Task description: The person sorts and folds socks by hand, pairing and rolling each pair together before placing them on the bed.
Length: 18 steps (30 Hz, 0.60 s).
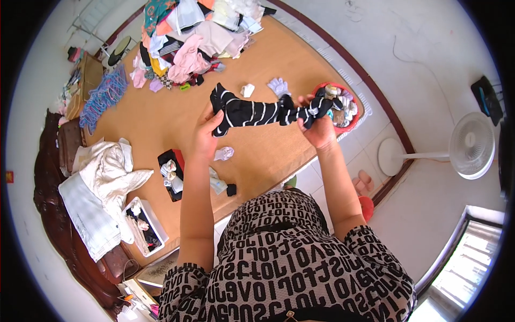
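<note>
A black sock with thin white stripes (249, 111) is stretched level between my hands above the bed mat. My left hand (206, 131) pinches its wider end with thumb and fingers. At the other end, my right hand (320, 129) is closed round the bunched, knotted-looking part; whether a second sock is in that bunch I cannot tell. Just beyond the sock lie a small white sock (247, 90) and a pale lilac glove-like piece (279, 87). A red basket (351, 127) of rolled socks stands right beside my right hand.
A large clothes heap (193, 45) covers the far side of the bed mat (236, 166). Nearer left are a black-and-red box (173, 194), a white bin (161, 246) with socks, and folded bedding (91, 196). Blue hangers (104, 99) lie far left; a white fan (472, 144) stands right.
</note>
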Motion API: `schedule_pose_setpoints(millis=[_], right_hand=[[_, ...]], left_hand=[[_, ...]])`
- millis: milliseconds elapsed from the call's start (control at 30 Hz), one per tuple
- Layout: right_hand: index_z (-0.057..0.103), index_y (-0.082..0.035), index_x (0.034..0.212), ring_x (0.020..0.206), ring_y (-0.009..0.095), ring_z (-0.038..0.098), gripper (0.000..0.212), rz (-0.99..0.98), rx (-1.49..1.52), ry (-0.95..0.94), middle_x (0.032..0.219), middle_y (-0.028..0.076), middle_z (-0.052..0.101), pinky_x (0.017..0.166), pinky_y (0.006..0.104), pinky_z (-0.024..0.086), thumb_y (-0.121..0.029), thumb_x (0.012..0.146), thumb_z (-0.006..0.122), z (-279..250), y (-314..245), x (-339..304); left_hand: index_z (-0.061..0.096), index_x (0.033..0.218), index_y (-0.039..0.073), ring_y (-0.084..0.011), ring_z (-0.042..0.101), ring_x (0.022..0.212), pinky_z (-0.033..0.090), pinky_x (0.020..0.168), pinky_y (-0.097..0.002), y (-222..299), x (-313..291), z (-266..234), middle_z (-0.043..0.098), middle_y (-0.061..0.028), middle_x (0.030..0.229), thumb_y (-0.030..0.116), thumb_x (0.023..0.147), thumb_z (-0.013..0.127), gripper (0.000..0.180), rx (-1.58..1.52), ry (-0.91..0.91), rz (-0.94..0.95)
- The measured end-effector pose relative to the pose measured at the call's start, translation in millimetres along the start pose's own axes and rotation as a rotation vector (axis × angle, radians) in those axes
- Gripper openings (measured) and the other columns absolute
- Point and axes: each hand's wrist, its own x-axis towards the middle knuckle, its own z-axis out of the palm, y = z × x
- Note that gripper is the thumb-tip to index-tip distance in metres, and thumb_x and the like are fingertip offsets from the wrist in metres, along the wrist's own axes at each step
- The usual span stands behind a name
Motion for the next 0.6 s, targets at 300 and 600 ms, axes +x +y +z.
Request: schedule_pose_setpoints(millis=[300, 600], right_hand=[[0.054, -0.001, 0.099, 0.056, 0.012, 0.043, 0.033, -0.088, -0.869, 0.26, 0.066, 0.002, 0.048, 0.052, 0.0258, 0.034, -0.029, 0.085, 0.045, -7.9, 5.6, -6.4], [0.054, -0.001, 0.114, 0.086, 0.01, 0.054, 0.05, -0.158, -0.976, -0.292, 0.095, 0.004, 0.061, 0.078, 0.0251, 0.043, -0.016, 0.071, 0.074, 50.3, 48.9, -10.0]], left_hand=[[0.029, 0.136, 0.002, -0.0165, 0.05, 0.11, 0.038, 0.095, -0.0295, 15.5, 15.9, 0.5, 0.05, -0.0068, 0.122, -0.001, 0.075, 0.052, 0.065, -0.044, -0.121, -0.078], [0.034, 0.133, 0.002, -0.0159, 0.052, 0.106, 0.039, 0.093, -0.0295, 5.3, 28.1, 39.8, 0.054, -0.0056, 0.114, -0.005, 0.073, 0.055, 0.064, 0.084, -0.228, -0.127]])
